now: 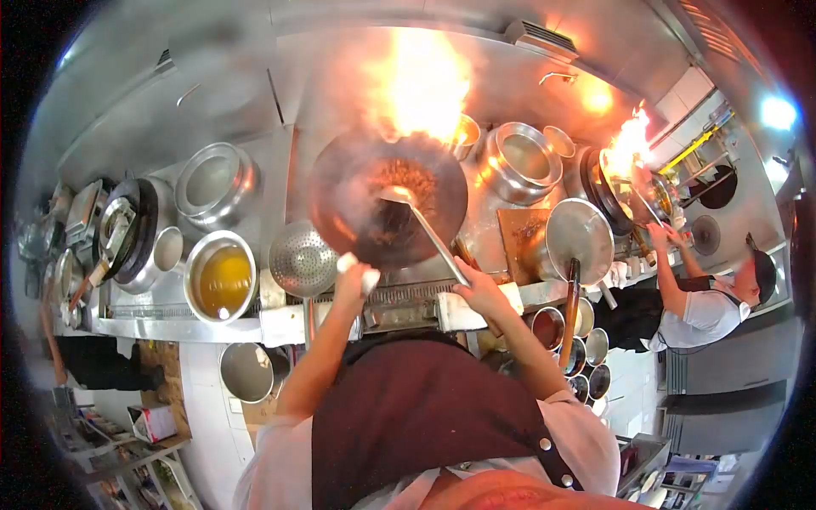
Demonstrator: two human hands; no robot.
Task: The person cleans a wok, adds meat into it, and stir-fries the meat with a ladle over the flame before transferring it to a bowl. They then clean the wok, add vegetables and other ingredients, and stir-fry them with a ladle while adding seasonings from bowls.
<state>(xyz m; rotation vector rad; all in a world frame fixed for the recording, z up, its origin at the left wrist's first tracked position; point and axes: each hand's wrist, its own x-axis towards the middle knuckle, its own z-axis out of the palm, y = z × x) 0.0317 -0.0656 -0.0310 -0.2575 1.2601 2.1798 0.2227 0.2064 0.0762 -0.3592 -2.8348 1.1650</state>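
Observation:
A large dark wok (336,183) with browned food (408,178) in it stands in front of me, with tall flames (421,85) at its far side. My left hand (353,276) is closed on a white cloth (371,279) at the wok's near edge. Around the handle of a metal ladle (433,234), my right hand (478,289) is closed; the ladle's bowl is inside the wok. Smoke blurs part of the wok. A perforated skimmer (303,257) lies just left of my left hand.
Left of the wok are a pot of yellow oil (225,283) and a lidded metal pot (212,183). To the right stand another pot (520,161) and a mesh strainer (580,240). A co-worker (710,297) handles a flaming wok at the far right.

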